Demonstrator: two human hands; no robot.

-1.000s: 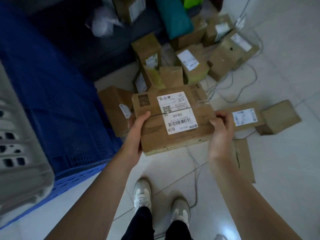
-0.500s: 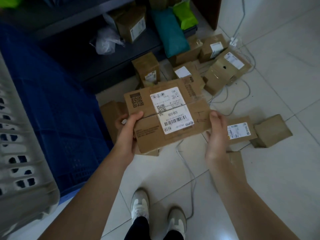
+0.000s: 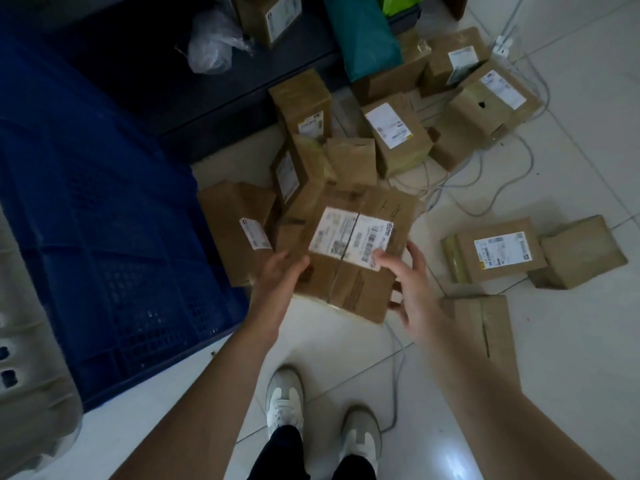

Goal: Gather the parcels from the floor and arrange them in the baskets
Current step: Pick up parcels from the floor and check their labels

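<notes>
Left hand [image 3: 277,282] is being curled round the near-left edge of the held parcel [image 3: 346,289], thumb on top, fingers tucked out of sight beneath. Right hand [image 3: 412,292] is being spread wide at the right edge, with the thumb pressed on the white label [image 3: 349,237] and the fingers splayed round the side and underneath. The held parcel is being pinched between both hands, tilted and apparently clear of the floor [image 3: 571,375]. It is being kept just right of the blue crate [image 3: 104,237] and in front of the parcel heap [image 3: 398,133].

The held parcel is being read as flat, rectangular, matte brown cardboard, with a taped seam cutting across the label. The blue crate is showing as hard plastic with lattice-perforated walls and a straight rim. The grey basket [image 3: 27,393] at bottom left is showing as pale slotted plastic with a rounded corner. The floor is being seen as glossy pale tile with thin grout lines and a bright reflection.

The crate wall is being crowded by the left forearm. Behind the hands the space is being filled by boxy parcels, some upright, some leaning. Open tile is being left to the right and around the shoes [image 3: 284,400]. Thin cables [image 3: 502,188] are being trailed across the tiles. A flat cardboard piece [image 3: 491,334] is lying just beside the right wrist. A labelled parcel [image 3: 498,251] and a plain box [image 3: 581,254] are sitting touching, further right.
</notes>
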